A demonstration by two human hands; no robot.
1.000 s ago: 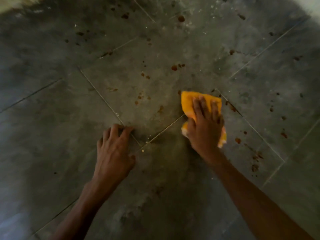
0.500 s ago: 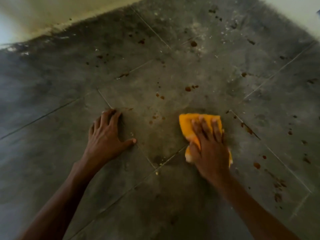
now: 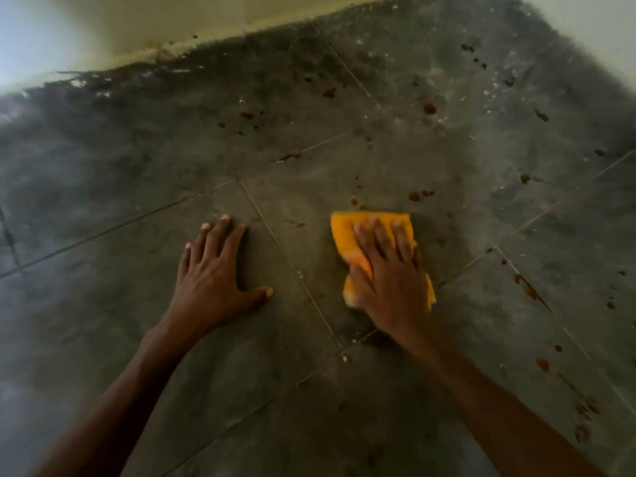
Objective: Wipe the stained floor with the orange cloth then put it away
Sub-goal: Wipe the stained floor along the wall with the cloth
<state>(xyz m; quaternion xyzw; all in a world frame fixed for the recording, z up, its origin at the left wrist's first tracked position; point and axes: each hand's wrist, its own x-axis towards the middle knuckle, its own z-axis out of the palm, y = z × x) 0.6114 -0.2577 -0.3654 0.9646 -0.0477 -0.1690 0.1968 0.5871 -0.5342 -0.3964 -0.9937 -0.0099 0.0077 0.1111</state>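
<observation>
Hands on stained floor (image 3: 137,173), orange cloth (image 3: 349,228) under right hand (image 3: 389,273).
Straight right fingers (image 3: 382,237) press the cloth, whose middle the palm hides. Left hand (image 3: 213,270) lies spread flat beside it. Brown stains (image 3: 414,196) dot the open floor beyond the fingertips; a wall (image 3: 172,25) edges it farther on.

Left forearm (image 3: 137,383) and right forearm (image 3: 481,397): bare to frame edge. Left hand (image 3: 213,273), right hand (image 3: 389,273): long slim fingers, nails apparently short and pale (frame blurred). Tendon ridges show.
</observation>
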